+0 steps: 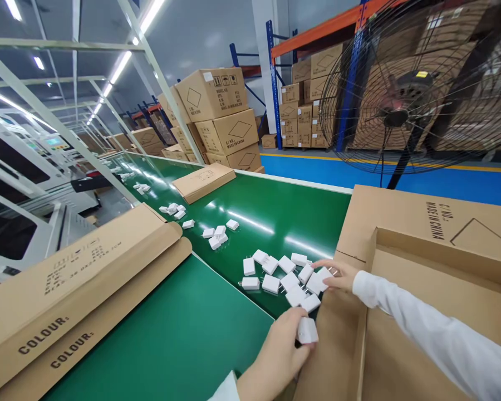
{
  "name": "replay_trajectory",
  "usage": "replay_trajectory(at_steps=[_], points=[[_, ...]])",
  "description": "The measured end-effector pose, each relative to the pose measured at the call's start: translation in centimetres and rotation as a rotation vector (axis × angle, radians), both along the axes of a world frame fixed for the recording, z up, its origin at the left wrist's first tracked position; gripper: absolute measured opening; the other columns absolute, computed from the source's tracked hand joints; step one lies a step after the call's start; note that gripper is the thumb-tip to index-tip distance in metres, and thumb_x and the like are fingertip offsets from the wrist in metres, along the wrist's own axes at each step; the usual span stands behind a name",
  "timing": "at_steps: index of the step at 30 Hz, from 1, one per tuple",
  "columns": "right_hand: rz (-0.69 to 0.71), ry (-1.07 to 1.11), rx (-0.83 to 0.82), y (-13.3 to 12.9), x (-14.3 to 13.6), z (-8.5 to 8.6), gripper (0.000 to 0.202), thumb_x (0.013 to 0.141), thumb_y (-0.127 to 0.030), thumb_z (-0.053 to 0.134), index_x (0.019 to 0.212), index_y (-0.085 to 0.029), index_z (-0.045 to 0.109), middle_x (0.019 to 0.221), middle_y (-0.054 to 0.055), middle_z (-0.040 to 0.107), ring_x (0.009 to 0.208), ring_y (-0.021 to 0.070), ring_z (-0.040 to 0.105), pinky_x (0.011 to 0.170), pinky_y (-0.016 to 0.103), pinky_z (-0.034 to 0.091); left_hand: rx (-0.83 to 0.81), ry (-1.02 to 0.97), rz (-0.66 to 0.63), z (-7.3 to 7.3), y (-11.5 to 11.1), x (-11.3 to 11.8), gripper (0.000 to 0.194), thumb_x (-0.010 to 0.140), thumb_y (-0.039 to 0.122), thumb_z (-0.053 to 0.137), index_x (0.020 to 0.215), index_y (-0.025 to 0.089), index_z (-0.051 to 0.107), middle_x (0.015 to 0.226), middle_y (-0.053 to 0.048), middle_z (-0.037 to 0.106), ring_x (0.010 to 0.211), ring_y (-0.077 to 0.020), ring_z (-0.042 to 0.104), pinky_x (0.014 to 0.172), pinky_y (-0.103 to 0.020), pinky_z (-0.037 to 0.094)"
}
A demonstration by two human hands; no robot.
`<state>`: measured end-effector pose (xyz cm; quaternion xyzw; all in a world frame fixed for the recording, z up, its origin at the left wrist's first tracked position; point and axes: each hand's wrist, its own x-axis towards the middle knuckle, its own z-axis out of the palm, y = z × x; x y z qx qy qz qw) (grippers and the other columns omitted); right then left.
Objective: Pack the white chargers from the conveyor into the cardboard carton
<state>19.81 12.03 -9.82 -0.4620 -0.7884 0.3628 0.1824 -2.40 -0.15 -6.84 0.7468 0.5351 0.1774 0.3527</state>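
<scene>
White plug adapters with metal prongs lie loosely grouped on the green conveyor belt (275,209). My left hand (281,348), at the bottom centre, grips one white adapter (308,331) between thumb and fingers, just in front of the group. To the right, my right hand (337,274) reaches over the edge of the group. Its fingers are closed around another white adapter (324,278), beside the cardboard. Several more adapters, such as one small cluster (217,236), sit farther up the belt.
An open cardboard box (371,312) stands at the right beside the belt. Flattened cartons (87,278) lie at the left, and one flat carton (204,181) lies across the belt. Behind are stacked boxes (234,133) and a large fan (401,106).
</scene>
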Motion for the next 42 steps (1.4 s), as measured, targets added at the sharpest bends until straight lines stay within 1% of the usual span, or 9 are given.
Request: replay_trajectory(at_steps=[7, 11, 17, 23, 29, 32, 35, 39, 42], points=[[0.201, -0.226, 0.140, 1.5, -0.7, -0.7, 0.039, 0.056, -0.012, 0.064, 0.094, -0.019, 0.063, 0.092, 0.006, 0.061, 0.086, 0.0232, 0.057, 0.076, 0.036, 0.045, 0.062, 0.282, 0.191, -1.6, -2.2, 1.6, 0.027, 0.078, 0.013, 0.042, 0.103, 0.020, 0.051, 0.096, -0.006, 0.058, 0.088, -0.0228, 0.054, 0.078, -0.035, 0.041], [0.285, -0.343, 0.235, 2.4, -1.3, -0.1, 0.037, 0.057, -0.018, 0.066, 0.094, -0.022, 0.065, 0.096, 0.007, 0.060, 0.092, 0.0255, 0.054, 0.079, 0.037, 0.042, 0.056, 0.362, 0.231, -1.4, -2.0, 2.3, 0.033, 0.081, 0.017, 0.043, 0.113, 0.017, 0.049, 0.106, -0.010, 0.055, 0.098, -0.0255, 0.051, 0.084, -0.038, 0.041], [0.325, -0.502, 0.340, 2.1, -0.9, 0.7, 0.033, 0.062, -0.018, 0.062, 0.094, -0.027, 0.066, 0.097, 0.006, 0.056, 0.091, 0.0251, 0.051, 0.071, 0.035, 0.041, 0.085, 0.647, 0.161, -1.4, -1.1, 2.1, 0.034, 0.073, 0.000, 0.034, 0.094, 0.016, 0.056, 0.092, -0.009, 0.056, 0.086, -0.0248, 0.052, 0.076, -0.039, 0.042], [0.291, -0.567, 0.332, 1.6, -2.4, 1.5, 0.032, 0.068, -0.022, 0.066, 0.100, -0.020, 0.061, 0.104, 0.007, 0.053, 0.100, 0.0261, 0.046, 0.077, 0.040, 0.042, 0.057, 0.506, 0.079, -1.3, -0.2, 1.7, 0.035, 0.074, 0.002, 0.038, 0.102, 0.016, 0.054, 0.101, -0.010, 0.055, 0.092, -0.0237, 0.051, 0.080, -0.036, 0.041], [0.171, -0.405, 0.310, 1.4, -2.0, 4.1, 0.026, 0.068, -0.028, 0.071, 0.090, -0.017, 0.060, 0.111, 0.009, 0.055, 0.105, 0.0268, 0.048, 0.086, 0.044, 0.039, 0.012, 0.261, 0.134, 1.5, -0.6, 1.3, 0.026, 0.080, 0.010, 0.042, 0.101, 0.017, 0.055, 0.101, -0.009, 0.057, 0.095, -0.0241, 0.052, 0.082, -0.035, 0.041], [0.096, -0.224, 0.287, -1.7, 0.7, 6.0, 0.037, 0.067, -0.029, 0.073, 0.099, -0.020, 0.057, 0.106, 0.007, 0.060, 0.095, 0.0221, 0.056, 0.079, 0.034, 0.044, -0.084, -0.150, 0.138, 2.7, -0.9, 1.0, 0.029, 0.079, 0.022, 0.052, 0.108, 0.021, 0.051, 0.104, -0.006, 0.059, 0.093, -0.0209, 0.056, 0.080, -0.031, 0.045], [0.077, -0.029, 0.240, -7.7, 3.0, 7.1, 0.041, 0.073, -0.040, 0.066, 0.107, -0.020, 0.052, 0.097, 0.005, 0.064, 0.084, 0.0163, 0.061, 0.071, 0.025, 0.049, -0.083, -0.485, 0.111, 2.5, -1.3, 2.1, 0.033, 0.075, 0.030, 0.060, 0.107, 0.021, 0.053, 0.108, -0.007, 0.060, 0.097, -0.0226, 0.058, 0.083, -0.032, 0.047], [-0.102, 0.497, 0.276, -15.8, 3.4, 6.7, 0.035, 0.079, -0.040, 0.062, 0.110, -0.027, 0.053, 0.101, 0.008, 0.065, 0.093, 0.0198, 0.063, 0.081, 0.029, 0.051, 0.171, -0.808, -0.288, 1.2, -1.9, 4.9, 0.040, 0.073, 0.037, 0.067, 0.109, 0.023, 0.054, 0.112, -0.008, 0.061, 0.110, -0.0251, 0.055, 0.099, -0.038, 0.040], [-0.140, 0.642, 0.315, -18.8, 3.0, 5.3, 0.044, 0.073, -0.033, 0.070, 0.114, -0.032, 0.053, 0.100, 0.006, 0.066, 0.094, 0.0216, 0.063, 0.080, 0.029, 0.053, 0.266, -0.846, -0.517, 0.7, -2.2, 6.0, 0.054, 0.075, 0.043, 0.066, 0.123, 0.027, 0.047, 0.117, -0.009, 0.060, 0.111, -0.0244, 0.055, 0.101, -0.038, 0.040]])
